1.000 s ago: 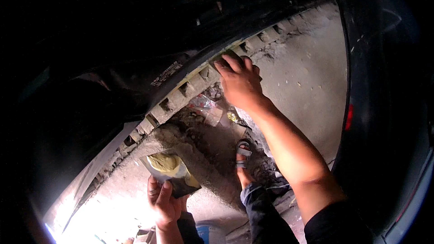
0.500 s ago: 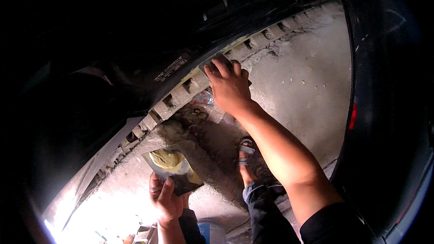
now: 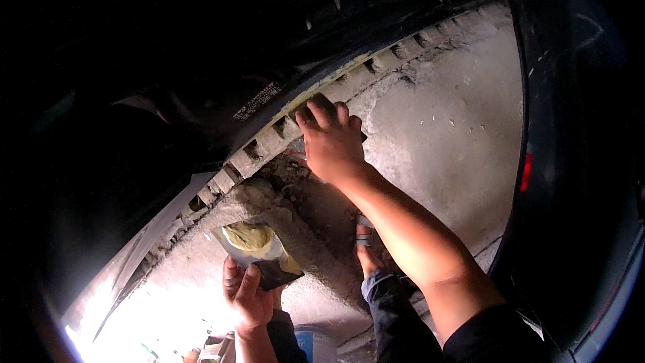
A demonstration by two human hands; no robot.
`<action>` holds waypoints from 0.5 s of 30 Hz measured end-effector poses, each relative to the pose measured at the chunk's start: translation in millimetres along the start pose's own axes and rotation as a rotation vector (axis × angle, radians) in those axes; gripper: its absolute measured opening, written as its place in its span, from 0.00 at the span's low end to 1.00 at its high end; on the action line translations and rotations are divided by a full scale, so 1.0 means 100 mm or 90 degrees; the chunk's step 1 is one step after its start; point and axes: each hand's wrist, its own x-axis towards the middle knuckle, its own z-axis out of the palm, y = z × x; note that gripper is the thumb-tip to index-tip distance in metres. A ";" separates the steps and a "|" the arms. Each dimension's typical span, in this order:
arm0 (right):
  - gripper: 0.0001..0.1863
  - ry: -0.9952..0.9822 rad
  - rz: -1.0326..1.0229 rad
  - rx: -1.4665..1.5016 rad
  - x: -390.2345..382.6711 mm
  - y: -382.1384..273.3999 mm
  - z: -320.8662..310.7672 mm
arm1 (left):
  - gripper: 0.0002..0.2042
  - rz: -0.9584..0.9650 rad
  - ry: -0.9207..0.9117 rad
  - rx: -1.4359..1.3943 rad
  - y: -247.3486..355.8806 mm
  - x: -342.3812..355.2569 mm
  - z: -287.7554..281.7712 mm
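My left hand (image 3: 250, 302) grips a thin dark plate (image 3: 274, 273) by its near edge, thumb on top. A mound of yellowish putty (image 3: 244, 235) lies on the plate, with a thinner smear along its right side. My right hand (image 3: 332, 146) is stretched out to the lower edge of a black car body panel (image 3: 222, 67), closed round a dark flat spreader (image 3: 321, 101). Most of the spreader is hidden under the fingers. A strip of yellowish putty (image 3: 339, 74) runs along the panel's edge just beyond this hand.
Below the panel lies a dusty, pale floor (image 3: 457, 107) with a notched, rough strip (image 3: 275, 138) along it. My sandalled foot (image 3: 363, 235) stands beneath my right arm. A pale bucket (image 3: 316, 344) sits near the lower edge. Strong glare washes out the lower left. Another dark panel (image 3: 571, 181) curves along the right.
My right hand has slid toward me and slightly left along the panel's edge, uncovering more of the putty strip. The left hand and its plate have hardly moved.
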 end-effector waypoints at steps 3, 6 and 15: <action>0.26 0.018 0.001 0.024 0.06 -0.03 -0.06 | 0.17 0.000 0.008 0.001 0.01 0.01 0.03; 0.26 0.018 -0.002 0.013 0.09 -0.10 0.04 | 0.18 -0.007 0.000 0.005 -0.01 0.01 0.01; 0.27 0.021 -0.020 0.019 -0.01 -0.11 -0.02 | 0.19 0.002 -0.029 0.012 0.03 0.01 0.03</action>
